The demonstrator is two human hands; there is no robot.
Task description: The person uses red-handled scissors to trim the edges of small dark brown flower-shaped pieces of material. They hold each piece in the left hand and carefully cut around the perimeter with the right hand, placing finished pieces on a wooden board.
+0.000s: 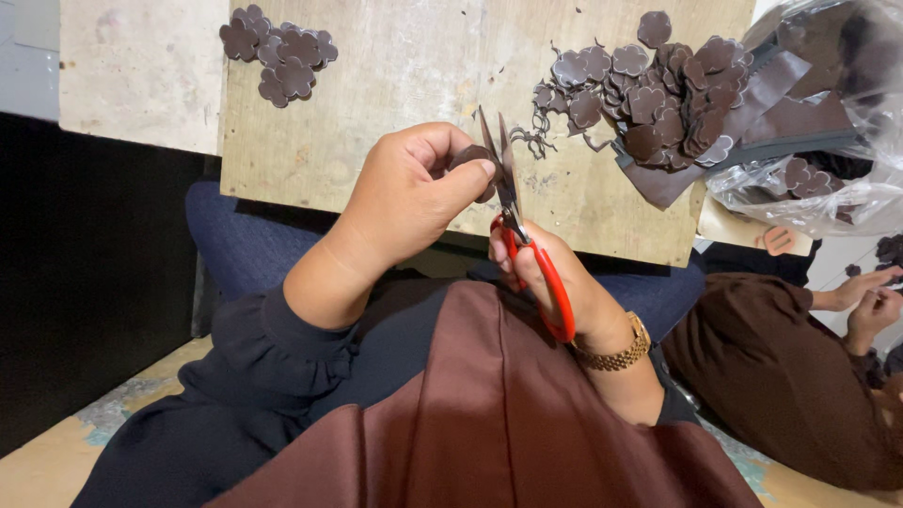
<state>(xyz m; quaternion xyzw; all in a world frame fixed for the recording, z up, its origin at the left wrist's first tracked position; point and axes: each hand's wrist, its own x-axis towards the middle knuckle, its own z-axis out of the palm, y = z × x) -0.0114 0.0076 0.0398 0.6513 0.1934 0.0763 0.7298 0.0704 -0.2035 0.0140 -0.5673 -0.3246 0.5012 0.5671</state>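
My left hand (404,193) pinches a small dark brown piece (467,160) between thumb and fingers, just above the near edge of a wooden board (414,75). My right hand (555,277) grips red-handled scissors (527,254); their blades (503,165) point up and stand slightly apart around the brown piece. A gold watch band sits on my right wrist. Both hands hover over my lap, which is covered by dark brown cloth.
A small pile of brown flower-shaped cutouts (279,52) lies at the board's far left. A larger heap of cutouts and strips (673,99) lies at the right, beside a clear plastic bag (828,113). Another person's hands (870,296) work at the right edge.
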